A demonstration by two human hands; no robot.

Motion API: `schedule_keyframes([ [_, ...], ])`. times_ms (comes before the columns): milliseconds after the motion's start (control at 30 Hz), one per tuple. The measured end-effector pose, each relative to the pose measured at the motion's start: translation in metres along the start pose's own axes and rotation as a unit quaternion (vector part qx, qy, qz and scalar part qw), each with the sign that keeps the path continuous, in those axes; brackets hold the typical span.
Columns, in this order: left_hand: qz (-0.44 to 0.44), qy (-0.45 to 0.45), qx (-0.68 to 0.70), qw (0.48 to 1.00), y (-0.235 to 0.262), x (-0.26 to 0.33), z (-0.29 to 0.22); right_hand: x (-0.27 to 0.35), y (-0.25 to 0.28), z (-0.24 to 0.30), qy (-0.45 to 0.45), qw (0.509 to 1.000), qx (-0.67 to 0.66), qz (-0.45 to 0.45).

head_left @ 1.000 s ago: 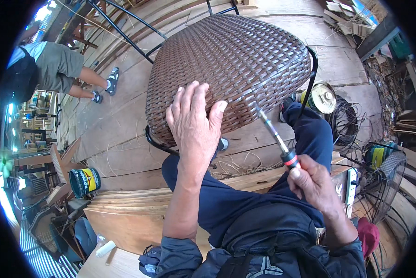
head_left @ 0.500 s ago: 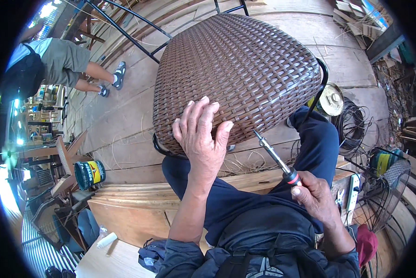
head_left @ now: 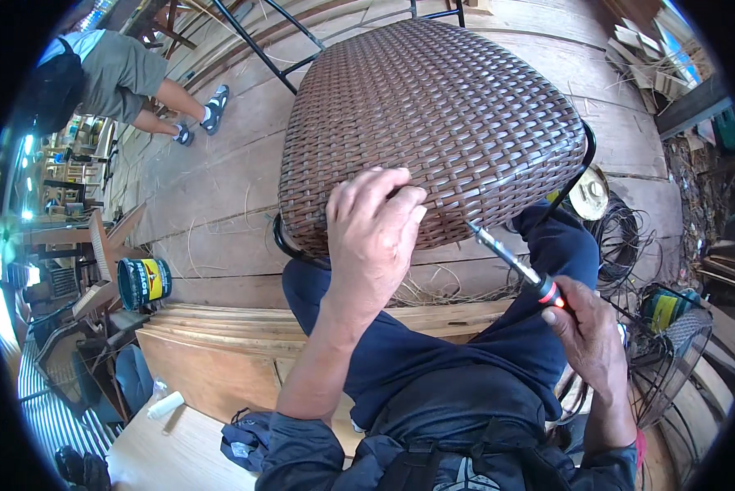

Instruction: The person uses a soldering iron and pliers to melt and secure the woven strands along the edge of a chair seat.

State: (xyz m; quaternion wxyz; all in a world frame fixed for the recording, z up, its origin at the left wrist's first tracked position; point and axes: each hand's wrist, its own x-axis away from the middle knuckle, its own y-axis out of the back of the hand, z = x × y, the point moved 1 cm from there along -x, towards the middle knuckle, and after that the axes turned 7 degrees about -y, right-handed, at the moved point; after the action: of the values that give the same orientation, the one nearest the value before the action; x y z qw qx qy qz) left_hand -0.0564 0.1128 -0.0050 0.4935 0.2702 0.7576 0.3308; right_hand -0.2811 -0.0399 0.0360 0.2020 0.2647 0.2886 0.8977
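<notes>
A dark brown woven wicker panel (head_left: pixel 433 114), part of a chair with a black metal frame (head_left: pixel 590 147), faces me above my knees. At its near edge, left of the middle, my left hand (head_left: pixel 373 225) rests with fingers curled and the thumb drawn in close. What those fingers pinch, if anything, is hidden. My right hand (head_left: pixel 584 323) is wrapped round the red and black handle of a soldering iron (head_left: pixel 515 260), where a red light glows. The iron's pointed tip is at the near edge of the weave, to the right of my left hand.
Another person (head_left: pixel 130 78) stands on the plank floor at far left. A dark bucket (head_left: pixel 145 282) with a yellow label stands left. To the right are a round can (head_left: pixel 588 196), a coil of dark strands (head_left: pixel 625 233) and a fan (head_left: pixel 674 352). Stacked boards (head_left: pixel 212 368) lie near me.
My left hand's spread fingers have curled in, and its thumb has drawn close. My right hand has moved slightly right with the soldering iron, whose handle light now shows. The whole view has shifted a little.
</notes>
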Motion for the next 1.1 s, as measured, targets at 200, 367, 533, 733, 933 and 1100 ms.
schedule_keyframes([
  [200, 0.073, -0.064, 0.015, 0.995, 0.010, -0.019, 0.002, -0.002, 0.014, 0.028, 0.019, 0.994, 0.112, 0.010],
  [367, 0.169, -0.068, 0.022, 0.983, 0.013, -0.031, 0.005, -0.005, 0.030, 0.044, 0.044, 0.976, 0.213, 0.003],
  [533, 0.185, -0.074, 0.033, 0.979, 0.013, -0.033, 0.008, -0.010, 0.037, 0.057, 0.058, 0.968, 0.241, -0.045],
  [733, 0.183, -0.071, 0.049, 0.979, 0.012, -0.032, 0.009, -0.019, 0.042, 0.067, 0.108, 0.946, 0.302, -0.047],
  [933, 0.167, -0.072, 0.049, 0.982, 0.010, -0.029, 0.007, -0.022, 0.043, 0.074, 0.104, 0.937, 0.332, -0.035],
  [1100, 0.156, -0.071, 0.042, 0.984, 0.008, -0.027, 0.007, -0.023, 0.041, 0.076, 0.096, 0.944, 0.314, -0.040],
])
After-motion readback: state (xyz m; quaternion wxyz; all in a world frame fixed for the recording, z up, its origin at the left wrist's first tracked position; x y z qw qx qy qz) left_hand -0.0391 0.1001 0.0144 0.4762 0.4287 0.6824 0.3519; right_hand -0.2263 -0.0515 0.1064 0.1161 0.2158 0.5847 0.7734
